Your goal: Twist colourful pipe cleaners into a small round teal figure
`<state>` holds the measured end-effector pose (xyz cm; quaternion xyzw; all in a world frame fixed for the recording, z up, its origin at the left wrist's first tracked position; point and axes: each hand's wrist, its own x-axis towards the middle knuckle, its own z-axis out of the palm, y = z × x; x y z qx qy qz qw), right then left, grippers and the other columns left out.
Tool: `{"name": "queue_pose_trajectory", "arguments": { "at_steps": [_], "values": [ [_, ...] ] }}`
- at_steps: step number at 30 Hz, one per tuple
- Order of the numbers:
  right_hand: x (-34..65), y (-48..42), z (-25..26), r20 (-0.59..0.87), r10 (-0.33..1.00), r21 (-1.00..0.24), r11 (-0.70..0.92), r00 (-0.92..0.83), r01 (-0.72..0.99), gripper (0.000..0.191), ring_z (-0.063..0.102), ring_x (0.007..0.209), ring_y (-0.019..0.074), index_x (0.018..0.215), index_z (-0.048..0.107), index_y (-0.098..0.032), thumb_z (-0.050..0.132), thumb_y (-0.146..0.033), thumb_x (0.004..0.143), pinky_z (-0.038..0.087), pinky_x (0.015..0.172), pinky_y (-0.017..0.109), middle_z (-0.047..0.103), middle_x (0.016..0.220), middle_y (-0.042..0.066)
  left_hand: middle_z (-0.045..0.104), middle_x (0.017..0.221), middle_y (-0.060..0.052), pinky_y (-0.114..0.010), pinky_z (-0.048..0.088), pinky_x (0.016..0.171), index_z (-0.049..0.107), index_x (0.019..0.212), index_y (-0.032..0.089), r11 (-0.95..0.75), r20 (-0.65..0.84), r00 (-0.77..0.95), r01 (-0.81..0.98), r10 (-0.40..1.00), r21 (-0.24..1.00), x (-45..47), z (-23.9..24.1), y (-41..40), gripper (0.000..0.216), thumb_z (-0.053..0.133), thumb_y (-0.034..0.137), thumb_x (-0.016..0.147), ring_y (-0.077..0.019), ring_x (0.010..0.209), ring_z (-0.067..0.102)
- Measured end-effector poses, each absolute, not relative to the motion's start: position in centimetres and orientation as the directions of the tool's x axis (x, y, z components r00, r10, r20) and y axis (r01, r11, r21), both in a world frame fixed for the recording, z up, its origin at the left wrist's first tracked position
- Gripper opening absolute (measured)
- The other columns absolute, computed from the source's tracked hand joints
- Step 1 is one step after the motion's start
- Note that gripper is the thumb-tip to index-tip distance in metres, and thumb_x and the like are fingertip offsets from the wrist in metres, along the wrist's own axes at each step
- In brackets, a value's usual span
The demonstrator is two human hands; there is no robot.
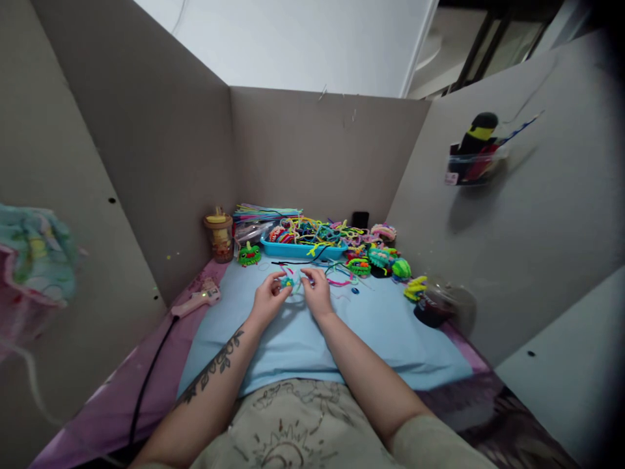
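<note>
My left hand [267,299] is closed in a pinch around a small teal pipe-cleaner figure [288,283] with a yellow spot on it. Just to its right, my right hand [318,292] pinches at the pale end of the same piece; the exact strand between its fingertips is too small to make out. Both hands are above a light blue cloth [303,352]. Beyond them lie loose pipe cleaners, among them a pink one [340,283] and a black one [293,263]. A small dark blue oval thing [355,291] rests to the right.
A blue tray [303,251] heaped with colourful pipe cleaners stands at the back. Left of it are a green frog figure [249,255] and a lidded cup [219,238]. A corded pink hot-glue gun [198,299] lies left. Finished-looking figures [379,257] and a dark jar [434,305] stand right.
</note>
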<state>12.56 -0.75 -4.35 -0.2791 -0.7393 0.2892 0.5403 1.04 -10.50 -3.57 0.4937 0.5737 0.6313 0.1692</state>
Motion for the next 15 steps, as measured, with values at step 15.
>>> {"name": "queue_pose_trajectory", "arguments": {
  "at_steps": [15],
  "values": [
    [12.9,0.3,-4.8,0.669,0.715,-0.698,0.698,-0.204,0.157,0.023,0.056,0.079,0.0184,0.077,0.067,-0.019,0.046,-0.011,0.073,0.045,0.073,0.032,0.059,0.081,0.005,0.046,0.057,0.006,-0.021,0.03,0.05,0.058,0.107,0.016,-0.246,0.433,-0.397,0.441,0.809,0.863,0.9,-3.8,-10.4,0.04,0.064,0.032,0.07,-0.0079,0.049,0.039]
  ]
}}
